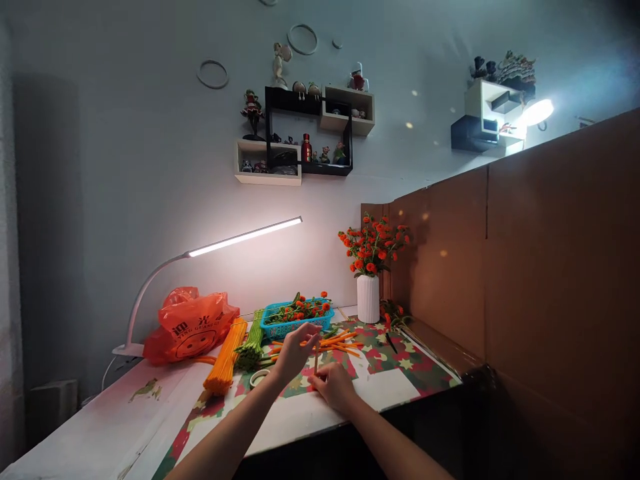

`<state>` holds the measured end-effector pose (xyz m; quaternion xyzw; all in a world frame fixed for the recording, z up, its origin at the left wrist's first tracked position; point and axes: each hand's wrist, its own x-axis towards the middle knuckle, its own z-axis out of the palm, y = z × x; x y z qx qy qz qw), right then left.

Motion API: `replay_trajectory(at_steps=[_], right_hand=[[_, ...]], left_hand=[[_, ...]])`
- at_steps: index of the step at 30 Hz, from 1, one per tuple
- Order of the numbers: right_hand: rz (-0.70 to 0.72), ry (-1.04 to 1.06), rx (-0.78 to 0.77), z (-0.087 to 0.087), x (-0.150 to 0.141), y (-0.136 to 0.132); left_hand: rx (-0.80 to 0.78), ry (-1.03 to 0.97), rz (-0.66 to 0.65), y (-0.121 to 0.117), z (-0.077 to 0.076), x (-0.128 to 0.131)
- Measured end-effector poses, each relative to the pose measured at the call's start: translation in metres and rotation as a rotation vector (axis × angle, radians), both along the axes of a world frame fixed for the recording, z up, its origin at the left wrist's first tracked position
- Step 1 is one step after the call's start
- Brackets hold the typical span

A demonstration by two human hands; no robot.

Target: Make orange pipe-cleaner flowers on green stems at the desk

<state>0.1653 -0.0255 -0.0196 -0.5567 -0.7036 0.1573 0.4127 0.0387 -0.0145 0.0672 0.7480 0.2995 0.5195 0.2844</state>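
My left hand (295, 350) pinches the upper end of a short orange pipe cleaner (316, 361), which stands nearly upright above the table. Around its lower end the fingers of my right hand (336, 387) are closed, close to the tabletop. Behind my hands lie several loose orange pipe cleaners (345, 341). To the left is a thick bundle of orange pipe cleaners (226, 360), with a green bundle (254, 340) alongside. A roll of tape (260, 379) rests near my left wrist.
A blue basket (280, 329) holds red-orange flowers with green stems. Behind it to the right stands a white ribbed vase (369, 300) of similar flowers. A red plastic bag (193, 327) and a lit desk lamp (245, 237) are at left. A cardboard wall (450, 267) borders the right.
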Motion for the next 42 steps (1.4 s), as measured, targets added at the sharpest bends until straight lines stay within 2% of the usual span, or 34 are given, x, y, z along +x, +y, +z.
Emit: replay_trajectory(at_steps=[6, 9, 12, 15, 20, 23, 26, 30, 37, 42], right_hand=[[0.091, 0.214, 0.087, -0.002, 0.006, 0.008], [0.121, 0.277, 0.132, -0.001, 0.009, 0.008], [0.119, 0.309, 0.142, -0.002, 0.009, 0.008], [0.095, 0.383, 0.16, -0.003, 0.009, 0.009], [0.065, 0.591, 0.139, -0.004, 0.011, 0.007], [0.114, 0.673, 0.099, -0.008, 0.01, 0.01], [0.261, 0.781, 0.015, -0.013, 0.004, 0.018], [0.442, 0.878, -0.107, -0.013, -0.001, 0.025], [0.478, 0.841, -0.092, -0.009, -0.004, 0.02], [0.523, 0.898, -0.209, -0.007, -0.008, 0.019]], left_hand=[[0.076, 0.07, -0.005, 0.003, 0.003, 0.005], [0.122, 0.099, 0.003, 0.007, 0.008, 0.005], [0.099, 0.104, 0.015, 0.011, 0.016, 0.003], [0.042, 0.03, 0.023, 0.015, 0.031, 0.0], [0.0, -0.181, 0.063, 0.024, 0.07, -0.014], [-0.027, -0.311, 0.08, 0.03, 0.081, -0.027], [-0.091, -0.435, 0.1, 0.036, 0.074, -0.035], [-0.224, -0.542, 0.113, 0.042, 0.052, -0.036], [-0.266, -0.466, 0.109, 0.034, 0.023, -0.033], [-0.337, -0.419, 0.063, 0.026, 0.0, -0.025]])
